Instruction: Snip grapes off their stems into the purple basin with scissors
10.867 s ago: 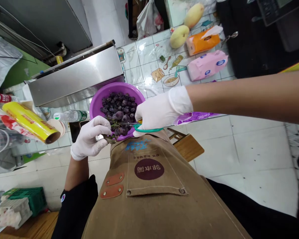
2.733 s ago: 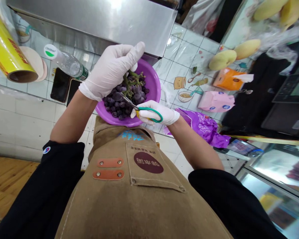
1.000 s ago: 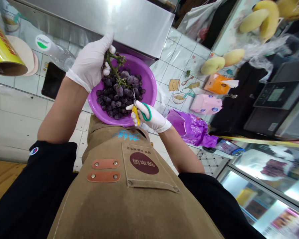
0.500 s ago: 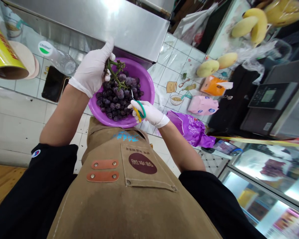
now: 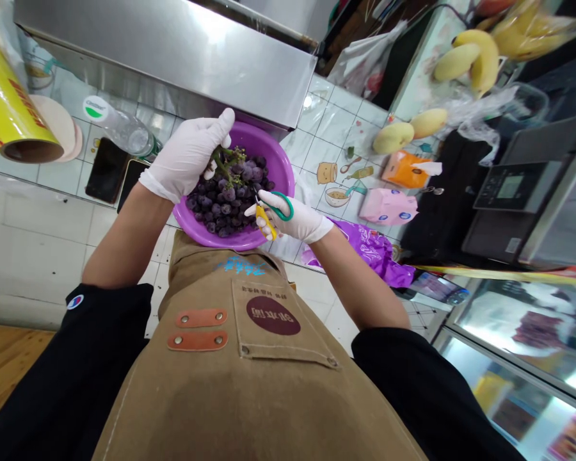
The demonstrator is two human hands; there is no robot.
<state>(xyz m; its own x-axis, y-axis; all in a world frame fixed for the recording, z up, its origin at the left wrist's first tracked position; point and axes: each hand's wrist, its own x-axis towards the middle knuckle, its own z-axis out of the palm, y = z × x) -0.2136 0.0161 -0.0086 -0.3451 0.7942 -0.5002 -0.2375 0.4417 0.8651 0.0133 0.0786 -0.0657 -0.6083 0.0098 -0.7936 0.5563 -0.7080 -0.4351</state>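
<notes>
My left hand (image 5: 192, 153), in a white glove, is closed around the green stem of a grape bunch (image 5: 229, 171) over the purple basin (image 5: 282, 160). Some grapes still hang on that stem. Loose dark purple grapes (image 5: 216, 208) fill the basin below it. My right hand (image 5: 295, 221), gloved too, grips scissors (image 5: 267, 223) with one green and one yellow handle at the basin's right side. The handles are spread apart, and the blades point up and left at the grapes. Their tips are hard to make out.
A steel box (image 5: 173, 57) stands behind the basin. On the left are a yellow film roll (image 5: 19, 96), a clear bottle (image 5: 125, 131) and a phone (image 5: 106, 169). A purple bag (image 5: 365, 250), tissue packs (image 5: 388, 206) and mangoes (image 5: 393, 137) lie to the right.
My left hand has lowered slightly with the grape bunch. The scissor handles have spread wider and turned in my right hand. The whole view has shifted a little.
</notes>
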